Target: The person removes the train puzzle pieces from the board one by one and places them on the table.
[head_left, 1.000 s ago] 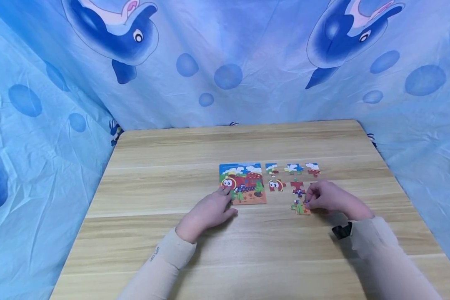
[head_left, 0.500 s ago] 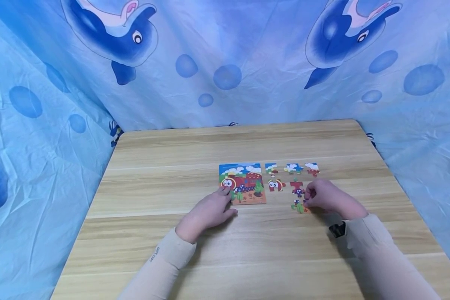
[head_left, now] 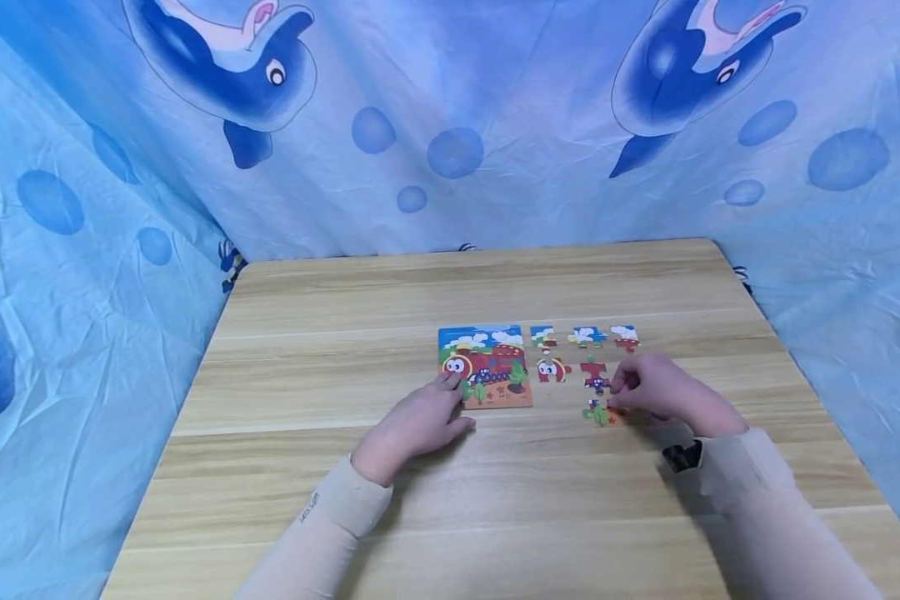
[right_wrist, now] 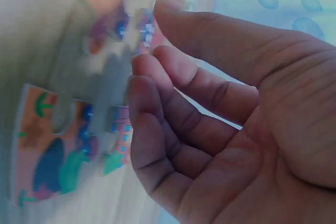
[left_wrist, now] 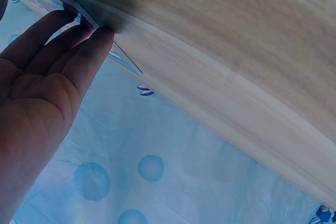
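My left hand [head_left: 420, 418] rests its fingertips on the lower left of a square train picture board [head_left: 498, 354]. In the left wrist view, its fingers [left_wrist: 86, 59] meet the board's thin edge. My right hand [head_left: 663, 392] hovers at the lower right of the loose jigsaw pieces, fingers loosely curled. The right wrist view shows a gap between thumb and fingertips, with no piece between them. Just left of it lies a cactus piece [head_left: 595, 412]; a red train piece [head_left: 594, 375] is above that. Another orange piece [right_wrist: 44, 150] shows in the right wrist view, mostly hidden in the head view.
Further pieces lie right of the board: a cloud piece [head_left: 588, 337], a corner piece [head_left: 624, 336], a left corner piece [head_left: 542, 336] and a face piece [head_left: 552, 370]. The wooden table [head_left: 465, 533] ends at a blue dolphin-print curtain [head_left: 525, 200].
My right hand shifts slightly about the cactus piece, which moves a little up and left. The left hand stays in place on the board.
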Demonstrator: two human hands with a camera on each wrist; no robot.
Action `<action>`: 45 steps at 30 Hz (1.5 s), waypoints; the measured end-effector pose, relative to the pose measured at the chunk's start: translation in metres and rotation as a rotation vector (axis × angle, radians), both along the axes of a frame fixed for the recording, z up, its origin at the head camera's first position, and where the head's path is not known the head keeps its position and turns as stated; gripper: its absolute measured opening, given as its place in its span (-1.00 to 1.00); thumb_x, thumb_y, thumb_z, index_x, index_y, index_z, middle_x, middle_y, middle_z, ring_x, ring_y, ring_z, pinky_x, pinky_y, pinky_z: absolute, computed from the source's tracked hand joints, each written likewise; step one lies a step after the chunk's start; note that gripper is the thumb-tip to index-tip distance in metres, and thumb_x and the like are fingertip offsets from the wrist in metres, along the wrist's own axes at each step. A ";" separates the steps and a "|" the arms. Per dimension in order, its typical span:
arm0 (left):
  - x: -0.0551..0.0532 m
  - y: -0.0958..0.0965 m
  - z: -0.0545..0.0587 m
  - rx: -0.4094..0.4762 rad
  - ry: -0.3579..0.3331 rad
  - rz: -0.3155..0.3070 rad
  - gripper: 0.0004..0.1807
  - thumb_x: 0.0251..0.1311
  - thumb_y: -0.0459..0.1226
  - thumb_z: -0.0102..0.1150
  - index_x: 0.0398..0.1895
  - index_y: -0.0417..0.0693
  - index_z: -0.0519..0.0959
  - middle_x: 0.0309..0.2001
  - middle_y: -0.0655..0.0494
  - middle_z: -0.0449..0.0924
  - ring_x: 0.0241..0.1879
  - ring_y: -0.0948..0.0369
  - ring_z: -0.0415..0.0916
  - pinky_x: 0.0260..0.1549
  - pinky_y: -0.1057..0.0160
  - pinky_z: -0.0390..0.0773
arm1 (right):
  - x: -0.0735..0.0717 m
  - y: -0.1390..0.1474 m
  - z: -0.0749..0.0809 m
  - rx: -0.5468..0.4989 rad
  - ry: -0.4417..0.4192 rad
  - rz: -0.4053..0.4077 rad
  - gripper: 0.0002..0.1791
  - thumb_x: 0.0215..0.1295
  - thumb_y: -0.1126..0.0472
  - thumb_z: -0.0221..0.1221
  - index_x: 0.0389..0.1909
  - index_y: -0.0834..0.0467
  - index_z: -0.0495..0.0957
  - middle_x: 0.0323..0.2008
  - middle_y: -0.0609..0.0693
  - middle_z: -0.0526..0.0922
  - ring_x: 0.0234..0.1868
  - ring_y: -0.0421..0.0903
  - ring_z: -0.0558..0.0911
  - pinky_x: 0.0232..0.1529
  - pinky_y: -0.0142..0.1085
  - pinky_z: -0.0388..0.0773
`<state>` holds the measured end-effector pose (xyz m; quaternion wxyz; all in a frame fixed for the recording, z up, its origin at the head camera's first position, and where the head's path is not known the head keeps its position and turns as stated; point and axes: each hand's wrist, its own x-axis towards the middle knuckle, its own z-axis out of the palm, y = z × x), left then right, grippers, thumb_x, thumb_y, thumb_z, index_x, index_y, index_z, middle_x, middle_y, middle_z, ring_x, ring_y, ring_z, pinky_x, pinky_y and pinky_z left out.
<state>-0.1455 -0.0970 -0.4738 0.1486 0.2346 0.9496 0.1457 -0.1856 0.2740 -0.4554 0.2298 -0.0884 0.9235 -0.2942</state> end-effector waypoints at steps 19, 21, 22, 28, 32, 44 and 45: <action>-0.001 -0.002 -0.003 0.019 0.016 -0.015 -0.30 0.40 0.05 0.21 0.37 -0.29 0.46 0.49 -0.23 0.20 0.47 -0.11 0.13 0.39 -0.01 0.18 | -0.008 -0.094 -0.007 -0.193 0.175 0.157 -0.81 0.21 0.26 0.45 -0.22 0.16 0.66 -0.41 -0.09 0.60 -0.38 -0.11 0.55 -0.32 -0.20 0.56; 0.000 -0.003 -0.003 0.025 0.025 -0.016 -0.31 0.39 0.05 0.22 0.35 -0.30 0.48 0.48 -0.25 0.21 0.46 -0.12 0.16 0.38 -0.01 0.21 | -0.009 -0.110 -0.010 -0.210 0.158 0.160 -0.77 0.18 0.26 0.47 -0.19 0.17 0.66 -0.38 -0.10 0.61 -0.35 -0.12 0.58 -0.31 -0.23 0.59; 0.000 -0.003 -0.004 0.030 0.028 -0.016 -0.33 0.39 0.05 0.23 0.33 -0.30 0.50 0.48 -0.26 0.22 0.45 -0.13 0.18 0.37 -0.01 0.23 | -0.009 -0.118 -0.012 -0.218 0.149 0.161 -0.75 0.18 0.25 0.48 -0.16 0.18 0.67 -0.37 -0.10 0.62 -0.34 -0.13 0.59 -0.30 -0.24 0.60; 0.001 -0.003 -0.004 0.054 0.032 0.005 -0.42 0.36 0.04 0.27 0.18 -0.27 0.60 0.46 -0.31 0.22 0.42 -0.14 0.24 0.32 -0.01 0.32 | -0.013 -0.159 -0.023 -0.204 0.145 0.181 -0.67 0.16 0.23 0.50 -0.07 0.17 0.69 -0.33 -0.06 0.63 -0.30 -0.13 0.57 -0.24 -0.25 0.58; 0.001 -0.003 -0.005 0.047 0.036 0.005 -0.36 0.36 0.06 0.26 0.26 -0.29 0.56 0.47 -0.37 0.17 0.45 -0.16 0.17 0.32 -0.02 0.32 | -0.014 -0.178 -0.030 -0.168 0.162 0.205 -0.63 0.14 0.16 0.51 -0.04 0.13 0.69 -0.33 -0.06 0.62 -0.31 -0.12 0.54 -0.27 -0.23 0.54; -0.007 -0.015 -0.003 0.104 0.025 -0.044 -0.36 0.38 -0.02 0.27 0.34 -0.27 0.49 0.47 -0.29 0.23 0.44 -0.10 0.21 0.34 -0.02 0.29 | -0.012 -0.198 -0.035 -0.116 0.161 0.176 -0.52 0.04 0.10 0.57 -0.04 0.10 0.62 -0.16 -0.10 0.61 -0.15 -0.12 0.53 -0.07 -0.18 0.53; -0.008 -0.017 -0.003 0.119 0.026 -0.037 -0.35 0.37 -0.04 0.28 0.36 -0.28 0.48 0.46 -0.28 0.24 0.42 -0.10 0.24 0.33 -0.03 0.31 | -0.012 -0.198 -0.035 -0.121 0.154 0.168 -0.52 0.04 0.10 0.57 -0.04 0.10 0.63 -0.14 -0.11 0.61 -0.13 -0.12 0.54 -0.05 -0.18 0.53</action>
